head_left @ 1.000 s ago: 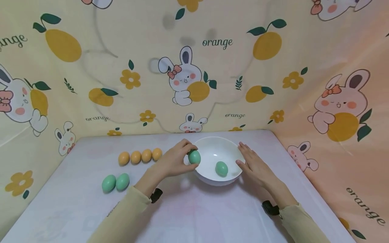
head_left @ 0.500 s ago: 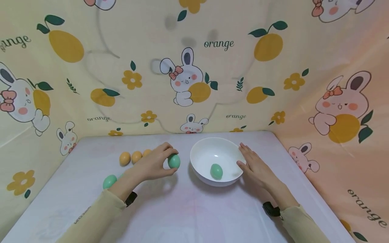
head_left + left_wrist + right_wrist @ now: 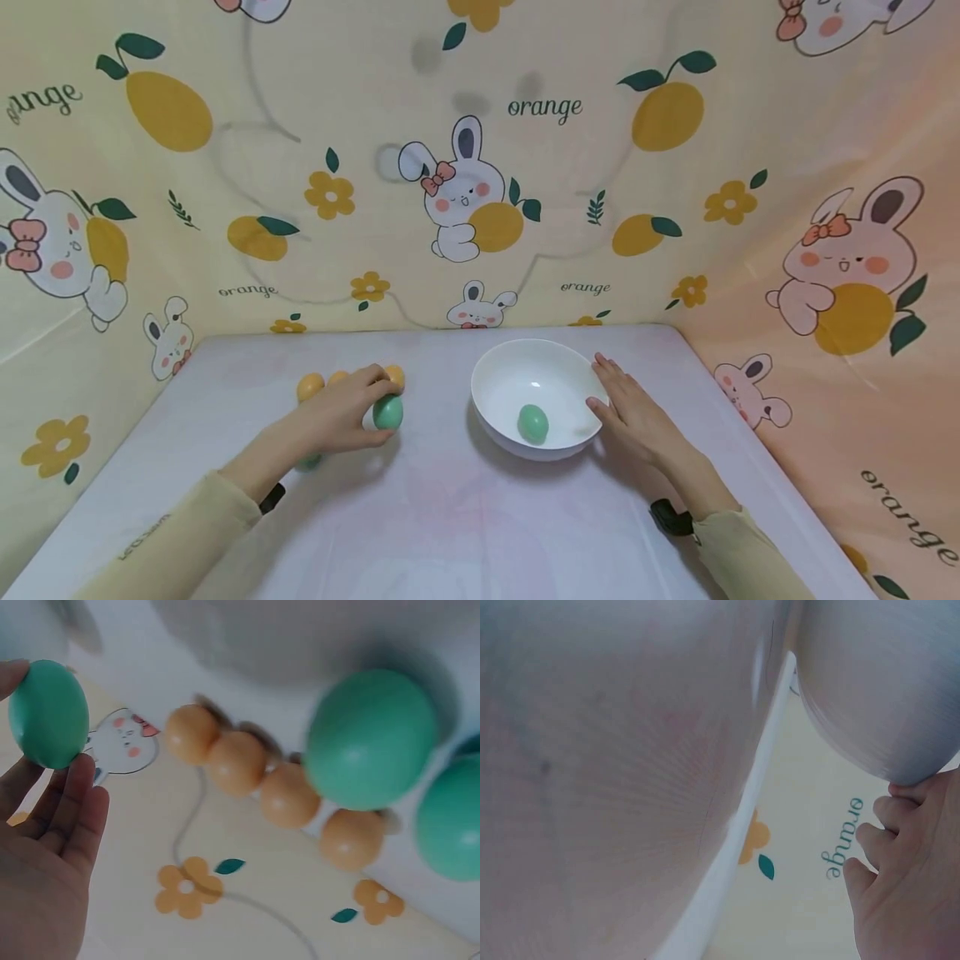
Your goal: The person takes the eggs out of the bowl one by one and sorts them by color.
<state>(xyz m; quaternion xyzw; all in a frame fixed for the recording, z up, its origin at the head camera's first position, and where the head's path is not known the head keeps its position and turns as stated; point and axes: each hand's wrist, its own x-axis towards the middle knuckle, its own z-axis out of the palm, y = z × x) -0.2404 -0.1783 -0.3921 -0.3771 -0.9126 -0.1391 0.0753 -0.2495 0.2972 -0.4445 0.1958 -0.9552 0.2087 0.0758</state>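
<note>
My left hand (image 3: 333,417) pinches a green egg (image 3: 387,412) between thumb and fingers, over the left half of the table. In the left wrist view that egg (image 3: 49,714) stands upright in the fingertips. A second green egg (image 3: 533,424) lies inside the white bowl (image 3: 495,375), right of centre. My right hand (image 3: 637,417) rests with straight fingers along the bowl's right side; in the right wrist view its fingertips are at the bowl's wall (image 3: 885,690). Two more green eggs, one of them this egg (image 3: 373,739), lie left, mostly hidden under the left forearm in the head view.
Several small orange eggs (image 3: 236,763) lie in a row behind the left hand, partly covered by it in the head view. The white-covered table (image 3: 480,525) meets a patterned cloth backdrop (image 3: 360,108) at its back and right edges.
My left hand, with the green egg in it, has moved left from the bowl's rim to near the orange row. The egg in the bowl has shifted slightly left. The right hand stays put.
</note>
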